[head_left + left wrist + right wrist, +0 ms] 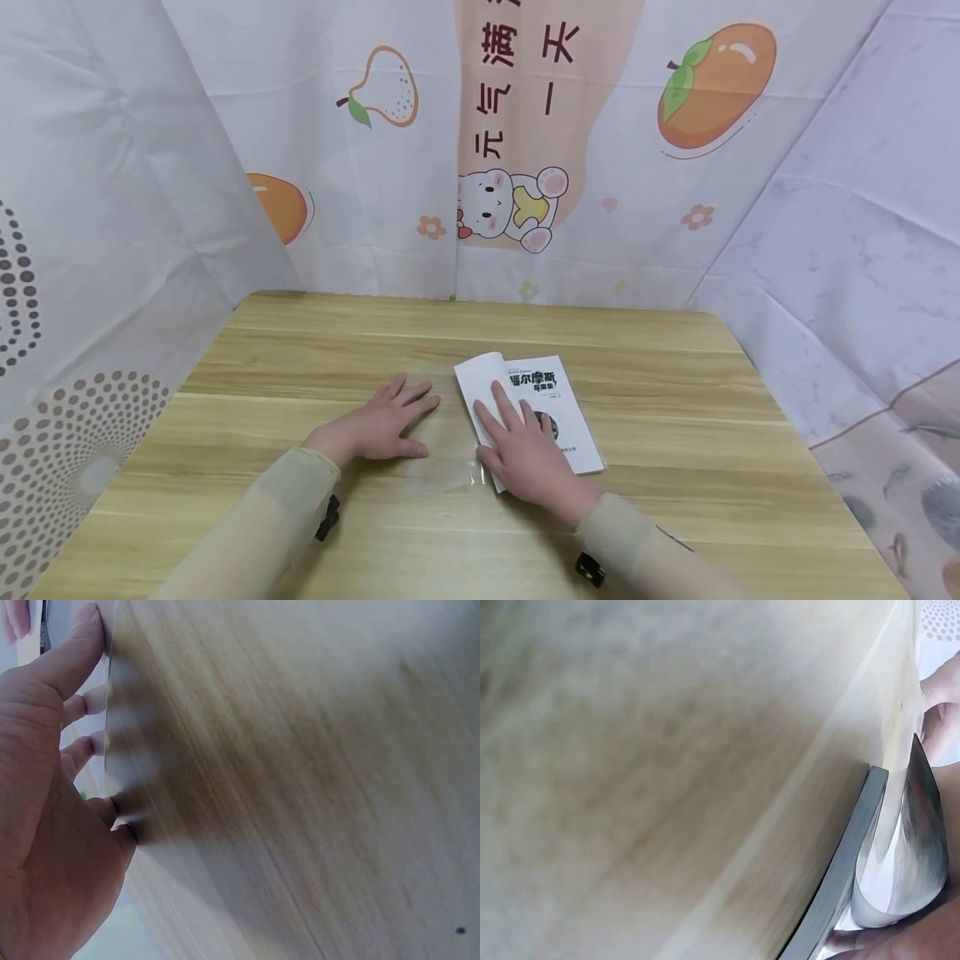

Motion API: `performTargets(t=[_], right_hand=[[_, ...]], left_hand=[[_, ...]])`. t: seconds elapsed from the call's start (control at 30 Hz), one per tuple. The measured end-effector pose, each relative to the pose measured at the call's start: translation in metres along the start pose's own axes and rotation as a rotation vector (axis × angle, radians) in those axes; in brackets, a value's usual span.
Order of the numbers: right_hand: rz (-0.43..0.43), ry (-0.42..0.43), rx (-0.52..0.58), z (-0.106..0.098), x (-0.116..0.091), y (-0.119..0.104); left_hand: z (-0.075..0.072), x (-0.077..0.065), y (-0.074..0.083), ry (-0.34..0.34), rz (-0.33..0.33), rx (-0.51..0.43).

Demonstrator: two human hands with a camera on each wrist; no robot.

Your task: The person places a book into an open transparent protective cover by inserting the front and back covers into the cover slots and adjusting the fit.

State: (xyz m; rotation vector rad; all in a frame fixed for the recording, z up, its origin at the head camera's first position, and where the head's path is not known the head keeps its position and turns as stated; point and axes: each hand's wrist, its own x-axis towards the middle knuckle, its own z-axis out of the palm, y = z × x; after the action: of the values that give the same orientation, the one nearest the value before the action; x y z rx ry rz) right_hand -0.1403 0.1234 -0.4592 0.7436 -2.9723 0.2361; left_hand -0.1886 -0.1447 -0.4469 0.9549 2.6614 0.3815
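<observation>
A paperback book (581,433) with black Chinese lettering on its white title page lies on the table, its front cover (474,385) turned over to the left. My right hand (525,454) rests across the turned cover and the title page, fingers spread. In the right wrist view the cover (922,840) bows up in a curve beside the page block (840,862). To the left, my left hand (382,425) rests with spread fingers on a clear plastic sheet (446,462), which reaches to the book. The fingertips of my left hand (45,787) touch down near the sheet's edge.
The wood-grain table (300,342) extends around the book on all sides. A printed curtain (360,192) hangs behind the far edge, with pale cloths at the left and right. Dark wrist straps (327,518) show below both sleeves.
</observation>
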Motion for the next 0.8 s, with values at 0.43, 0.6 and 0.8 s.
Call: performTargets(t=[0.43, 0.6, 0.8], right_hand=[[0.017, 0.028, -0.032, 0.0036, 0.0009, -0.0041], [0.042, 0.012, -0.046, 0.0043, 0.0019, -0.0056], [0.053, -0.002, -0.068, 0.0050, 0.0032, -0.0071]], left_hand=[[-0.0003, 0.0007, -0.0001, -0.009, -0.013, 0.002], [-0.0013, 0.0007, 0.0010, -0.001, -0.006, 0.003], [-0.0011, 0.0009, 0.0015, 0.001, -0.009, 0.011]])
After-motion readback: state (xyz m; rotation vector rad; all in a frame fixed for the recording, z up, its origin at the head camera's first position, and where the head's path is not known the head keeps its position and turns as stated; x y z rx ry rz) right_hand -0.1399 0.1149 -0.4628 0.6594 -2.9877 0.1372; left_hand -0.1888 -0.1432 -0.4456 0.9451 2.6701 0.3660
